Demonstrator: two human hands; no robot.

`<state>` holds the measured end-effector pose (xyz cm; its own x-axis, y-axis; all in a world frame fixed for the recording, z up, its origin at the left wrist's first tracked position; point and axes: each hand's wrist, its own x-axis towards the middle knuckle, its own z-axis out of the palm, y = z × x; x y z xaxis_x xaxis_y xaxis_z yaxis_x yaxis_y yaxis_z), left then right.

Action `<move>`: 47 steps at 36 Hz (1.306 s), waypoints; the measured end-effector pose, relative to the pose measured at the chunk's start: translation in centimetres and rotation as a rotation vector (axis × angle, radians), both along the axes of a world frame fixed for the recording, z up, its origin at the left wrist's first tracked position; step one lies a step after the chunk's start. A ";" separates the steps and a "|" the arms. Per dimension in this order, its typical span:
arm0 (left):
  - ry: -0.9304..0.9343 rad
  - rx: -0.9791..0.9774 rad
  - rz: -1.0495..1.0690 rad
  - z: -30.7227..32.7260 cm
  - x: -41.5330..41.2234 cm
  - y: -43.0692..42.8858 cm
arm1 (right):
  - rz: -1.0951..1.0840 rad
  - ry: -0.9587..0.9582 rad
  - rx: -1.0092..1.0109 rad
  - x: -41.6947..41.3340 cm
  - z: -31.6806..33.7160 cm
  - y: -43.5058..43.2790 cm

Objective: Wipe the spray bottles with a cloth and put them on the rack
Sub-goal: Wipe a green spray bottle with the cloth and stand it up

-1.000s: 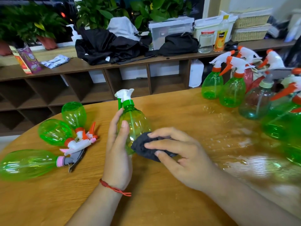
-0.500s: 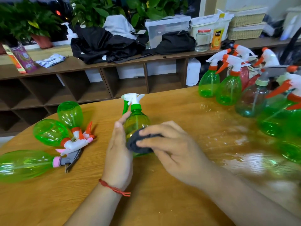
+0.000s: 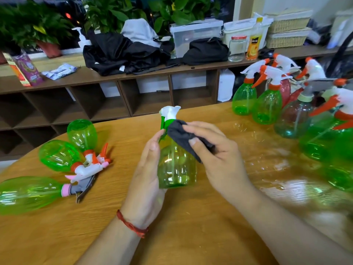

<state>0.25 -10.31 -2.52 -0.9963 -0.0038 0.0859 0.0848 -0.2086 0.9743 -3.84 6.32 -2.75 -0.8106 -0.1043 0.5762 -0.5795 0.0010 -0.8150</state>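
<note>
My left hand (image 3: 146,180) gripped the green translucent plastic spray bottle with the white trigger head (image 3: 176,167), holding it upright at the middle of the round wooden table (image 3: 191,236). My right hand (image 3: 215,152) pinched a crumpled dark grey cloth (image 3: 181,134) against the bottle's shoulder and neck. Three green bottles (image 3: 57,155) lay on their sides to my left. Other spray bottles (image 3: 267,106) stood upright on my right.

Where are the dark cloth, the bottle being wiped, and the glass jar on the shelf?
dark cloth (image 3: 178,133), head view, on the fold beside the bottle neck.
bottle being wiped (image 3: 176,169), head view, on its green body.
glass jar (image 3: 236,50), head view, on its clear wall.
</note>
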 end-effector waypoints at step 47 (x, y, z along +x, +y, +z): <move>0.074 0.320 0.163 -0.6 0.0 0.3 | 0.031 -0.022 -0.002 0.2 -0.3 0.3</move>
<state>0.23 -9.96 -3.12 -0.9715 -0.2004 0.1267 0.2101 -0.4801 0.8517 -3.64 6.59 -3.09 -0.8195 -0.1289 0.5584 -0.5610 -0.0185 -0.8276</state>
